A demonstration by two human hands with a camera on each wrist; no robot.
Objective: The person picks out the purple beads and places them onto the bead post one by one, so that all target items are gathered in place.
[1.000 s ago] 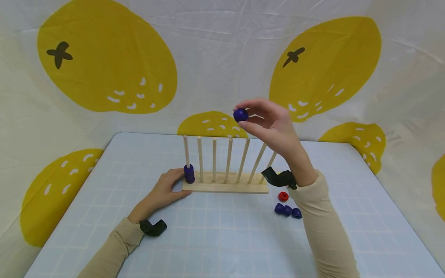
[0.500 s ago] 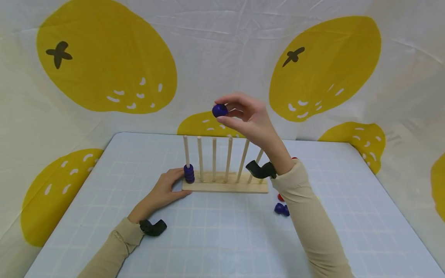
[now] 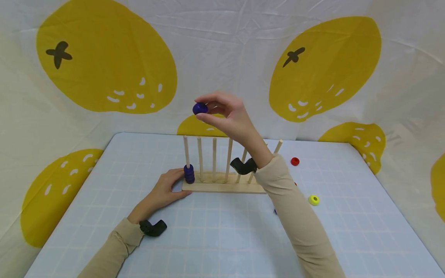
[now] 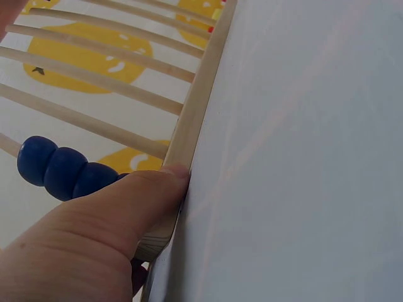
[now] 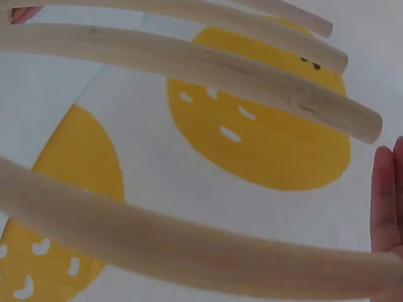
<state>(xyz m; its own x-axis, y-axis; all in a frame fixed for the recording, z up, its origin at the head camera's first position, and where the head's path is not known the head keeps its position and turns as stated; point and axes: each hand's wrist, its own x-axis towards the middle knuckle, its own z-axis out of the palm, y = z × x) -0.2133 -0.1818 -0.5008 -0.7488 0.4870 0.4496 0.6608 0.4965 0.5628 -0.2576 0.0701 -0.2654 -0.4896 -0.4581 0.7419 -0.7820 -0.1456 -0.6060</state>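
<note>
A wooden peg stand [image 3: 222, 188] with a row of upright pegs sits on the table. Several purple-blue beads [image 3: 189, 174] are stacked on its leftmost peg; the left wrist view shows these beads [image 4: 63, 170] closely. My left hand [image 3: 165, 189] grips the stand's left end, the thumb along the front edge of the base. High over the stand, my right hand [image 3: 229, 116] pinches a purple-blue bead [image 3: 199, 108] between thumb and fingertips, apart from the peg tops. The right wrist view has bare pegs [image 5: 283, 100] and part of my fingers [image 5: 384, 195], without the held bead.
A red bead [image 3: 295, 161] and a yellow bead [image 3: 314, 200] lie on the table [image 3: 208, 235] right of the stand. My right sleeve [image 3: 295, 216] hides most of the other loose beads and the stand's right end. A patterned curtain [image 3: 222, 58] hangs behind the table.
My right hand has carried the bead leftward above the pegs, from the stand's right side towards its left. Its forearm now covers the loose purple-blue beads. My left hand stays put.
</note>
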